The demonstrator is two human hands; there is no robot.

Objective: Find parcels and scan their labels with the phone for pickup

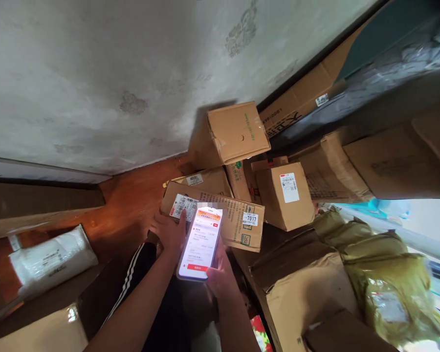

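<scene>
A smartphone with a lit white and orange screen is held upright over my lap. My right hand is wrapped round its lower edge from beneath. My left hand rests on the phone's left side, thumb stretched up along its edge and fingers curled behind. Just beyond the phone lies a flat brown parcel with a barcode label and a tag reading 7017. More cardboard boxes are piled behind it.
A tilted box leans on the grey wall. A labelled box and larger cartons stack at right. Olive plastic bags lie at lower right, a white padded mailer at left on the wooden floor.
</scene>
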